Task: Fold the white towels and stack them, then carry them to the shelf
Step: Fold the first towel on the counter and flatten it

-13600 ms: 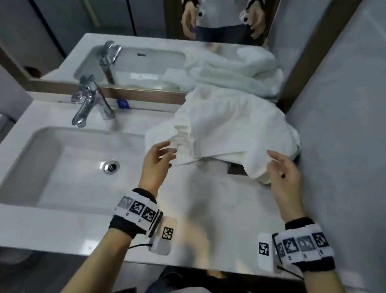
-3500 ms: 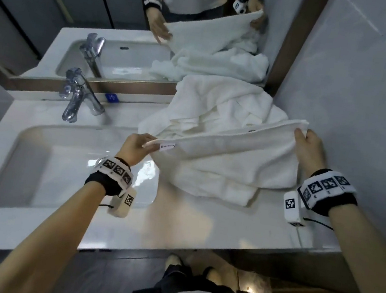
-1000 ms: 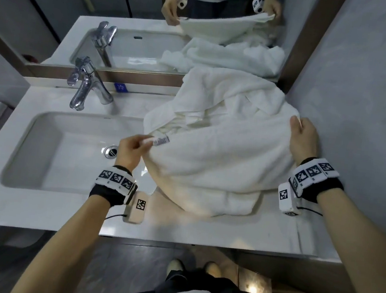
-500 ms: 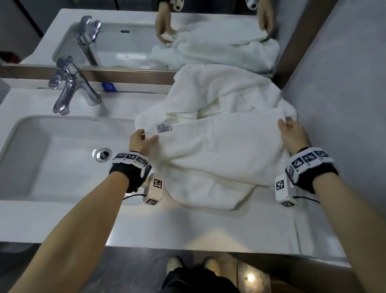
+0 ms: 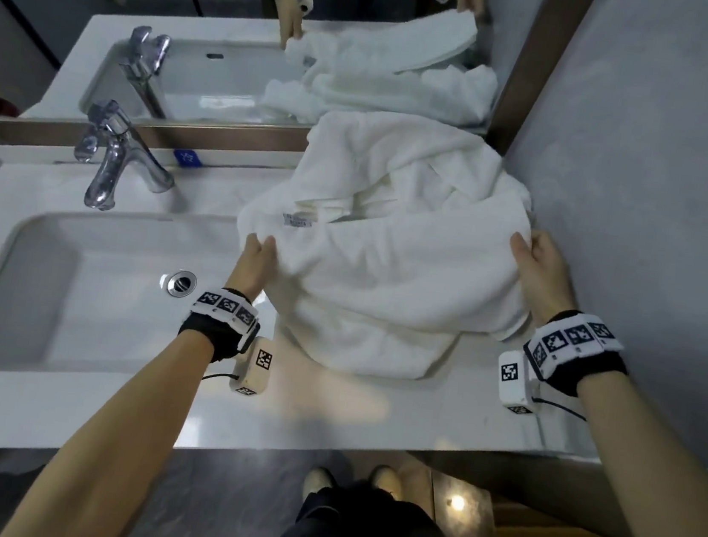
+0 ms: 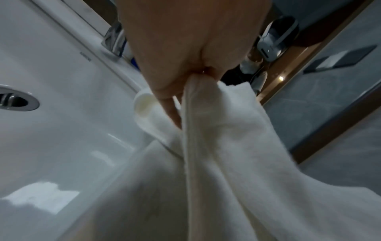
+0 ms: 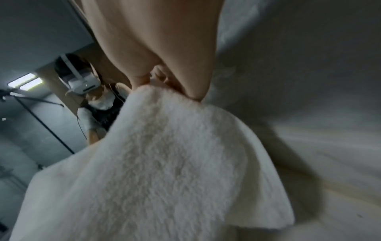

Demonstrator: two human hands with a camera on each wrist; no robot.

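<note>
A white towel (image 5: 389,290) lies doubled over on the countertop (image 5: 326,403), right of the basin. My left hand (image 5: 258,256) pinches its left edge; the left wrist view shows the towel (image 6: 216,163) clamped between thumb and fingers (image 6: 175,112). My right hand (image 5: 531,263) grips the right end by the wall, and in the right wrist view the towel (image 7: 164,163) hangs from the fingers (image 7: 193,91). Behind it a crumpled heap of white towels (image 5: 390,174) rests against the mirror ledge.
A white basin (image 5: 87,280) with a drain (image 5: 181,282) fills the left side, a chrome tap (image 5: 111,158) behind it. A mirror (image 5: 238,31) runs along the back and a grey tiled wall (image 5: 645,170) closes the right. The counter's front edge drops to the floor.
Since a second ago both hands have lowered the stretched towel onto the counter; the labelled corner now lies flat on top, and the left hand has shifted its hold to the towel's left edge.
</note>
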